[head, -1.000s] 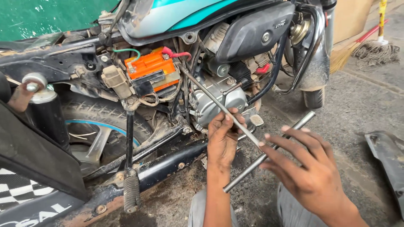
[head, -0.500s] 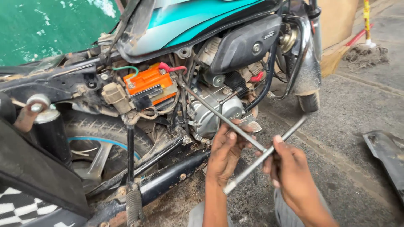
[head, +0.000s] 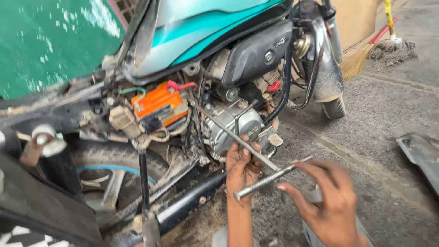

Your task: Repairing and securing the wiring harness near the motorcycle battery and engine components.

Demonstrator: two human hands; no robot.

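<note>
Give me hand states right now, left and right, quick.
Left hand: closed around the long shaft of the T-bar wrench by the motorcycle engine.
Right hand: fingers spread, touching the wrench's cross handle, not gripping it.

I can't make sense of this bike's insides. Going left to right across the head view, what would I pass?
Rear tyre → orange battery → silver engine casing → left hand → right hand on the T-handle wrench → mop head → grey panel.
</note>
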